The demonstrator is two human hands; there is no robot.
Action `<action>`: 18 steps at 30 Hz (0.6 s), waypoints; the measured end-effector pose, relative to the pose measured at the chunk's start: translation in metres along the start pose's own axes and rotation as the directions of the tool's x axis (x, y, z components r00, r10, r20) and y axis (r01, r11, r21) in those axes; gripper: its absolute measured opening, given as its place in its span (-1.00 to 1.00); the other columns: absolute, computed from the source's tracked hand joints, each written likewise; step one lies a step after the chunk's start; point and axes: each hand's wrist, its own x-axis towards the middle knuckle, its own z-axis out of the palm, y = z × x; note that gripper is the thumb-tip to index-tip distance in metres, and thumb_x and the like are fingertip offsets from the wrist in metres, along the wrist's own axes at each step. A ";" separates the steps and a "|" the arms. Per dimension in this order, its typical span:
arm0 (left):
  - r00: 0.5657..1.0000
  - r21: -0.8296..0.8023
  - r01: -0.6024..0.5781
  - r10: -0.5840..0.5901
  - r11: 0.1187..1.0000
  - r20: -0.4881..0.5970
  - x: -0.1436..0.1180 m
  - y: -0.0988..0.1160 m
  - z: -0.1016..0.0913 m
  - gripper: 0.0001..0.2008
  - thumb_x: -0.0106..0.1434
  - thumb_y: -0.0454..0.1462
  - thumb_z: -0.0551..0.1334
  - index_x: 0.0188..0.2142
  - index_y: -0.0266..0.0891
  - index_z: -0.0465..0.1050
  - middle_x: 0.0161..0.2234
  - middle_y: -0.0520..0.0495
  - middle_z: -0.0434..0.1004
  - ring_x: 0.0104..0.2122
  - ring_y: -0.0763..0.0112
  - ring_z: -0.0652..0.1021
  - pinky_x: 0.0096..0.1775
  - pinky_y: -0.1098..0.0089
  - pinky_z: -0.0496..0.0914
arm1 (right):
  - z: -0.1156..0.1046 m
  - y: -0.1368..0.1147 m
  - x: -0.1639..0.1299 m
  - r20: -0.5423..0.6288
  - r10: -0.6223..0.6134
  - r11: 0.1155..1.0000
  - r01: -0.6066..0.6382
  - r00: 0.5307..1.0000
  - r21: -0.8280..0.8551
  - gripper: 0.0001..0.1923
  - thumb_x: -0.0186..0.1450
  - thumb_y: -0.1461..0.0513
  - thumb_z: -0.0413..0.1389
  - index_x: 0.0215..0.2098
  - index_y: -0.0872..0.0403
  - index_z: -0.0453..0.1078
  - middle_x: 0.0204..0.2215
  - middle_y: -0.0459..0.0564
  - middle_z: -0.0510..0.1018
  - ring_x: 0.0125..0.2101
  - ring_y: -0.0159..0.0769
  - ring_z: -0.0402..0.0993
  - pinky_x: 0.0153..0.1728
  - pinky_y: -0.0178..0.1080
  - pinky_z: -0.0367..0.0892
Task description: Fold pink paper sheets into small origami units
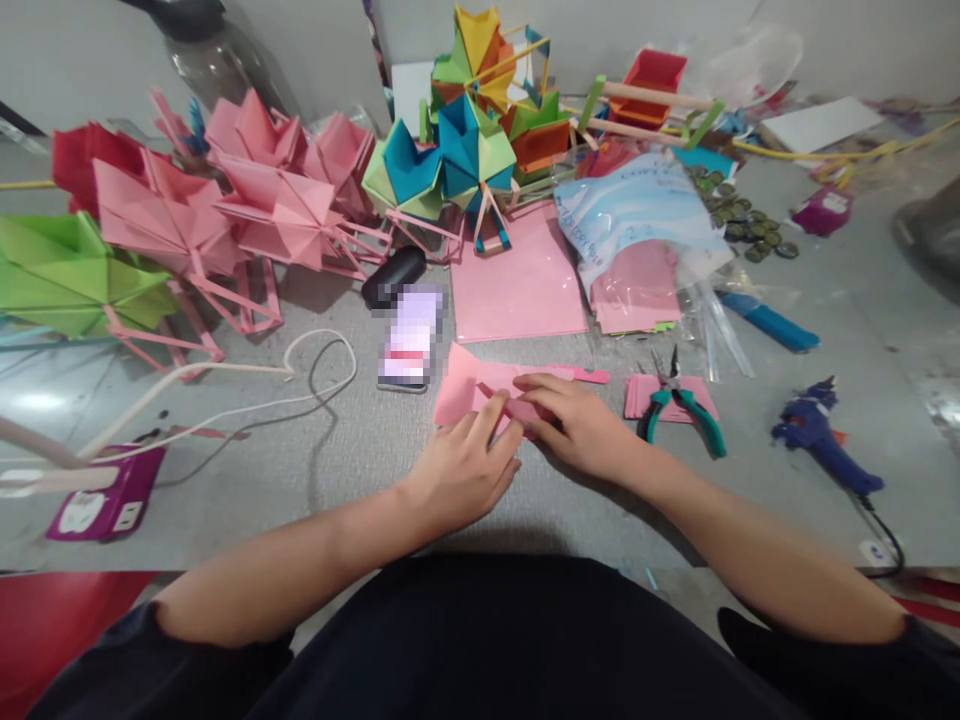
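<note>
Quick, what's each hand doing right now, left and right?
Left hand: fingers bent, pressing down on the pink paper; not gripping it.
Right hand: laid flat on the same pink paper, holding it against the table.

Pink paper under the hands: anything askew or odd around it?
The pink paper lies flat under both hands. A white cable loops loose across the table, and a clear plastic bag lies crumpled over pink sheets.

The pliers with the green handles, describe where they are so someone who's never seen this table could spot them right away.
Start at the grey table and find the right hand pressing on pink paper. Just to its right lie the pliers, on a small stack of pink slips. Their teal-green handles set them apart from the blue glue gun farther right.
</note>
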 end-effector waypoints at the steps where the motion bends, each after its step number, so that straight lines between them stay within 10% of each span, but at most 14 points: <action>1: 0.999 0.006 0.013 -0.013 1.000 0.031 0.000 0.001 0.000 -0.57 0.55 -0.17 0.19 0.29 -0.35 0.37 0.37 -0.58 0.37 -0.02 -0.04 0.66 -0.20 0.11 0.65 | 0.001 0.000 0.000 -0.006 -0.001 1.000 0.001 1.000 -0.004 -0.68 0.57 0.09 0.12 0.12 0.06 0.59 0.27 0.26 0.61 0.27 0.10 0.57 0.28 0.19 0.49; 18: 0.976 -0.046 0.076 -0.064 0.996 0.207 0.008 0.004 0.000 -0.35 0.54 -0.09 0.24 0.46 -0.43 0.25 0.52 -0.63 0.15 0.11 -0.11 0.56 0.07 -0.02 0.57 | 0.001 -0.001 -0.006 -0.034 0.041 0.989 -0.045 0.999 -0.140 -0.64 0.57 0.01 0.14 0.16 0.01 0.57 0.29 0.20 0.61 0.19 0.17 0.58 0.20 0.24 0.46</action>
